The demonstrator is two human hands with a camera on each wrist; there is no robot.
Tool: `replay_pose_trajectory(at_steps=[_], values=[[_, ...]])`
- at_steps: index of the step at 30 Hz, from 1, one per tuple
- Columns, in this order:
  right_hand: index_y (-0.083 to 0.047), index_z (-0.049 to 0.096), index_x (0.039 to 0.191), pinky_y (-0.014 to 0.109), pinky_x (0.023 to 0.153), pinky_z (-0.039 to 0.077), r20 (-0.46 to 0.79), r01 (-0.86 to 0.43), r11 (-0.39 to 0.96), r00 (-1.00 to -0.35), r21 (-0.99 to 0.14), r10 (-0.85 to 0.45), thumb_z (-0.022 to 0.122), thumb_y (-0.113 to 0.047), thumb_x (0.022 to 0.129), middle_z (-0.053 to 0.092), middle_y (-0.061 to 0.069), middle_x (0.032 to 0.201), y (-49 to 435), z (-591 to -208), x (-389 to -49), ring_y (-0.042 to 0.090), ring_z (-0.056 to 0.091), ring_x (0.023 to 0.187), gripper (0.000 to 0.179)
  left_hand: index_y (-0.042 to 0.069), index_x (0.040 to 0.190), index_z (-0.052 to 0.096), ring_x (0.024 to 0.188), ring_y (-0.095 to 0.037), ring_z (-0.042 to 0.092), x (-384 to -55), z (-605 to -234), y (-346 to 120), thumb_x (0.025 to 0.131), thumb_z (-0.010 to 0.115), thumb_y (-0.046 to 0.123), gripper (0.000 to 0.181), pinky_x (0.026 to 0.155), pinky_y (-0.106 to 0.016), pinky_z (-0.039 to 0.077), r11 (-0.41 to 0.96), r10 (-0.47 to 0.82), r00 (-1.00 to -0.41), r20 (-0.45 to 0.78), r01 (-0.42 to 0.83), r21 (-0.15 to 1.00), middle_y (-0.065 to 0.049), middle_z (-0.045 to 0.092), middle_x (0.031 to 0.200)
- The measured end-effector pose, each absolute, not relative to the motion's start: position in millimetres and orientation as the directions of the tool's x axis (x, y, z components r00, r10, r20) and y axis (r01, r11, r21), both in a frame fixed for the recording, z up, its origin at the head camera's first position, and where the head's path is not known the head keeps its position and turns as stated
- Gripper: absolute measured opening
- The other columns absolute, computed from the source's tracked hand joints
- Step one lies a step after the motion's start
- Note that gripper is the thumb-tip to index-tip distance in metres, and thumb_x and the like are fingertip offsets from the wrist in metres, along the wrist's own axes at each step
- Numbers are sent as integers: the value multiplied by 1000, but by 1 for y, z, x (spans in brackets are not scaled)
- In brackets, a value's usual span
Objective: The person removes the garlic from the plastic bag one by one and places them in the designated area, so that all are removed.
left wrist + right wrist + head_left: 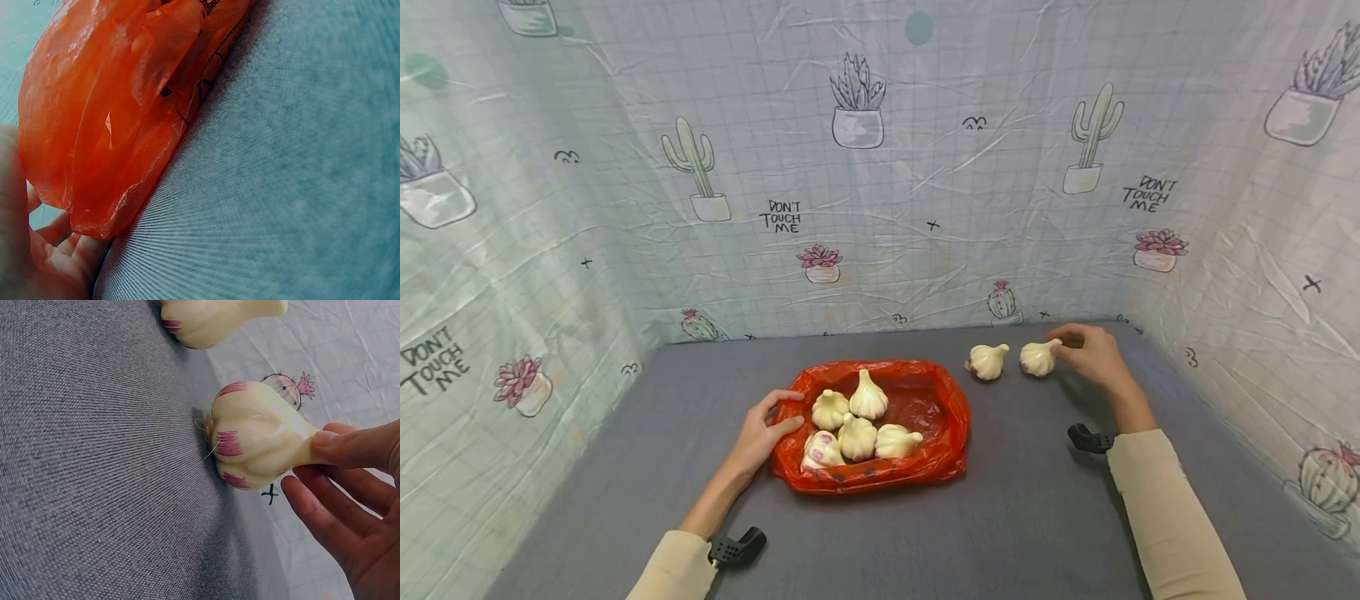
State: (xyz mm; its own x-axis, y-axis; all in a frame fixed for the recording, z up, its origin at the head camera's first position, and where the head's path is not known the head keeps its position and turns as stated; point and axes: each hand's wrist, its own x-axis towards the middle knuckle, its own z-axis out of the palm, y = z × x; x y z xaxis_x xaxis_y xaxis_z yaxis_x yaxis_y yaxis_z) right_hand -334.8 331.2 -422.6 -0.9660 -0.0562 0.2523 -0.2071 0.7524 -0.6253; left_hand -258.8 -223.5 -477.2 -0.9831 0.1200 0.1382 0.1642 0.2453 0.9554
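Note:
My right hand point(1092, 357) pinches a garlic bulb point(1037, 359) by its stem at the back right. In the right wrist view, the thumb presses the neck of that pale bulb point(250, 434), which has purple streaks and its root end down close over the grey cloth. Left of it on the table sits another garlic bulb point(988, 362). A red plastic bag point(955, 433) lies opened wide in the middle, holding several garlic bulbs point(857, 437) mostly toward its left side. My left hand point(763, 433) rests against the bag's left edge, fingers extended and spread at the rim.
Grey cloth covers the table point(880, 542). A pale curtain point(880, 183) printed with potted plants stands behind and on both sides, close beyond the two bulbs at the back right. Black wrist cameras are strapped to both wrists.

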Motion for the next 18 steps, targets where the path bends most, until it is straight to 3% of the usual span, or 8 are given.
replay_pose_trajectory(at_steps=[5, 13, 18], values=[[2, 69, 126, 50, 86, 57, 247, -204, 751, -967, -628, -55, 66, -16, 100, 70, 28, 123, 332, -422, -335, 45, 68, 113, 32, 3, 132, 62, 95, -15, 69, -259, -478, -224, 96, 69, 10, 38, 76, -28, 59, 246, 118, -983, 138, 164, 955, -26, 57, 139], [1, 71, 123, 38, 80, 56, 268, -212, 747, -962, -630, -48, 68, -16, 100, 72, 27, 120, 331, -419, -333, 44, 69, 111, 29, 3, 132, 62, 94, -15, 69, -260, -477, -224, 96, 69, 10, 38, 76, -29, 59, 250, 120, -983, 141, 168, 954, -26, 58, 139], [1, 71, 122, 39, 80, 55, 247, -209, 760, -967, -615, -66, 68, -20, 100, 72, 26, 120, 331, -419, -333, 42, 69, 109, 30, 2, 132, 62, 93, -15, 69, -261, -478, -224, 95, 69, 10, 38, 75, -29, 59, 243, 125, -981, 150, 177, 954, -27, 58, 138]])
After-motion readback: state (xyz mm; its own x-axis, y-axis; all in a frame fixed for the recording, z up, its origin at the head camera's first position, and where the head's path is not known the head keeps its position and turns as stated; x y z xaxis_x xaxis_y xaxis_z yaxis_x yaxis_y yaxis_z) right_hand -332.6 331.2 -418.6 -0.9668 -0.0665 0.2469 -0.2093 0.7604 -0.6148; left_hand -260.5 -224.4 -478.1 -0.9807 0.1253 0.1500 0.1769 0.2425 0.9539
